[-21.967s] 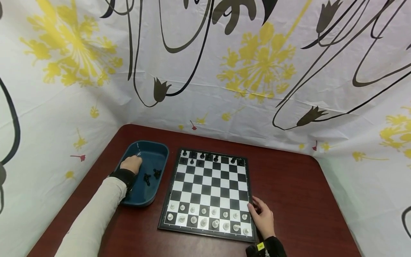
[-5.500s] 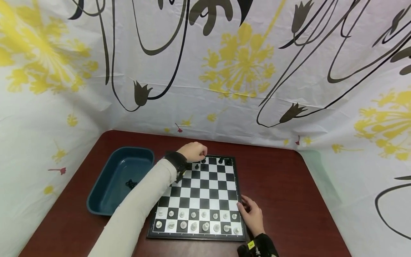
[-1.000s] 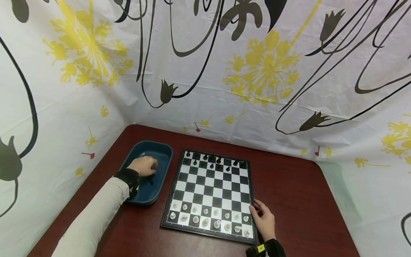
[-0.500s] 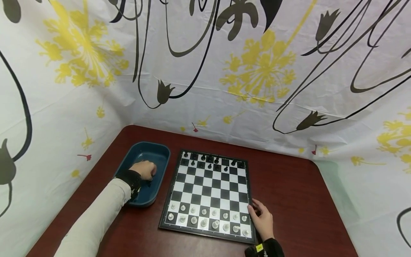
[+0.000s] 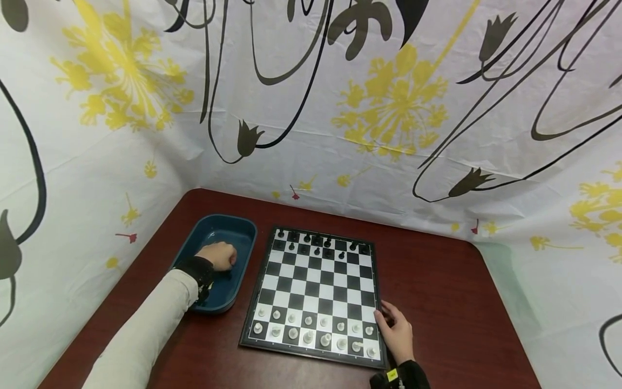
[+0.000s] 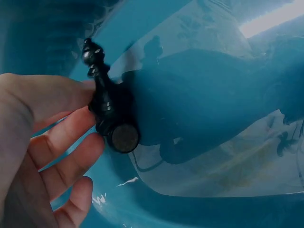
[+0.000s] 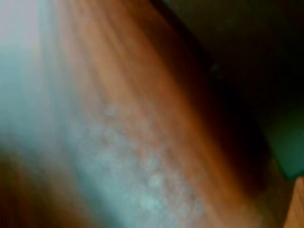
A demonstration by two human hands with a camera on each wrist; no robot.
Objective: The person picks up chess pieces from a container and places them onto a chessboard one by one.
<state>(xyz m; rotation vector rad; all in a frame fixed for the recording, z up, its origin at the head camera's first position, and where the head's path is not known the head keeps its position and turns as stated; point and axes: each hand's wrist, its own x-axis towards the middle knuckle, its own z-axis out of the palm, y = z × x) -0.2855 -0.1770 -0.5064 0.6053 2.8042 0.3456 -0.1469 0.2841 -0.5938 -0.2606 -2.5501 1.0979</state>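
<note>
My left hand (image 5: 218, 255) is down inside the dark blue tray (image 5: 241, 228) at the left of the chessboard (image 5: 315, 292). In the left wrist view its fingers (image 6: 61, 137) and thumb pinch a black chess piece (image 6: 107, 107) lying on its side, felt base toward the camera. Black pieces (image 5: 317, 250) stand along the board's far rows and white pieces (image 5: 309, 329) fill the two near rows. My right hand (image 5: 396, 330) rests flat against the board's near right corner with relaxed fingers. The right wrist view is a blur.
The board and tray lie on a dark red table (image 5: 437, 286) with a rounded far right corner. A white curtain (image 5: 369, 108) printed with yellow flowers and black stems closes in the back and both sides.
Over the last second my left hand settled lower in the tray and closed round a black piece. The right hand stayed at the board's corner.
</note>
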